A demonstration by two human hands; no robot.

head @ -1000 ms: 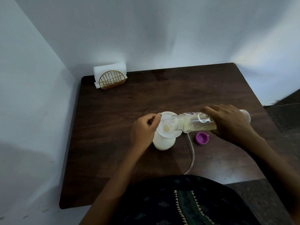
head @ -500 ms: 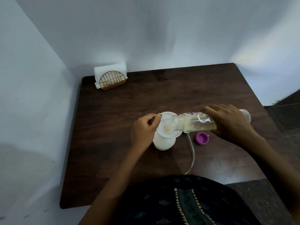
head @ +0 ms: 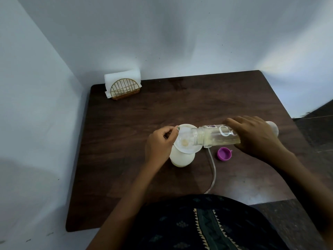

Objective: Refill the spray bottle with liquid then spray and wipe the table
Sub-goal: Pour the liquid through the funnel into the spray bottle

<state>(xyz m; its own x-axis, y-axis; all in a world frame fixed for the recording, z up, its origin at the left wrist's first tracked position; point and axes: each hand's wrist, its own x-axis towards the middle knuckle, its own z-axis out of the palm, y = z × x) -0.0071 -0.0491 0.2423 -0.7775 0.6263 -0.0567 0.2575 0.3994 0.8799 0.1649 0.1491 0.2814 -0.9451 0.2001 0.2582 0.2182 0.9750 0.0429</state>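
The right hand (head: 255, 137) grips a clear bottle (head: 214, 136) tipped sideways, its mouth over a funnel (head: 185, 139). The left hand (head: 159, 145) pinches the funnel's rim atop a white bottle (head: 182, 157) on the bench (head: 126, 141). A purple cap (head: 224, 153) lies nearby.

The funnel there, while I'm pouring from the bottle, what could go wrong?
The funnel is steadied only by left hand fingertips at its rim; it could tip off the white bottle. The clear bottle lies nearly flat, so liquid may surge past the funnel. The purple cap sits near the right hand and could get knocked.
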